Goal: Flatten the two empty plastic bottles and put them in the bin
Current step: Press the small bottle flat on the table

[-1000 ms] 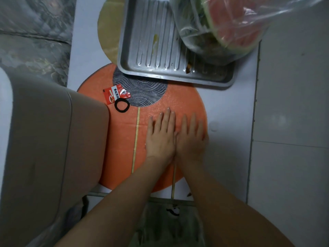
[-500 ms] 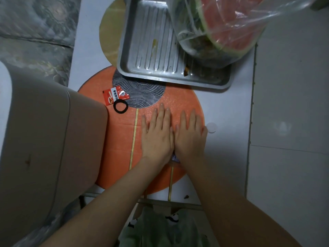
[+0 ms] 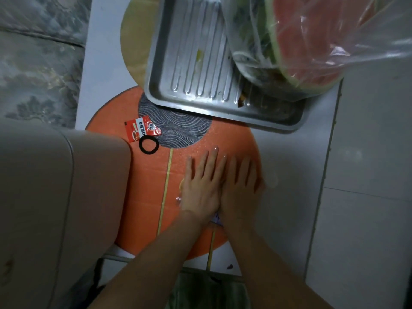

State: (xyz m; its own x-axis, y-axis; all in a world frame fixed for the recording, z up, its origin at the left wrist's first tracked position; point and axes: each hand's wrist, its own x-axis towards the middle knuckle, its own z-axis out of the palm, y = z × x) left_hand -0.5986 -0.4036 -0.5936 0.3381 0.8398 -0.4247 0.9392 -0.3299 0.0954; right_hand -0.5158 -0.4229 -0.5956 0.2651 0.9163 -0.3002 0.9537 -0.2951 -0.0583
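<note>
Both of my hands lie flat, palms down and side by side, on the orange round mat [image 3: 147, 197]. My left hand [image 3: 201, 186] and my right hand [image 3: 242, 190] press on a clear plastic bottle [image 3: 181, 192] that they hide almost wholly. Only a thin clear edge shows left of my left hand, and a scrap of pale label [image 3: 217, 219] shows between my wrists. I see no second bottle. A greenish bag [image 3: 207, 293] sits below the table's near edge; I cannot tell whether it lines a bin.
A metal tray [image 3: 191, 70] stands behind the mat, with a plastic bag of watermelon rind [image 3: 312, 41] on its right part. A red sachet [image 3: 140, 130] and a black hair tie [image 3: 149, 144] lie on the mat's left. A beige padded seat [image 3: 55, 197] crowds the left side.
Both hands stay pressed flat side by side in almost the same spot. A sliver of the bottle now shows left of my left hand.
</note>
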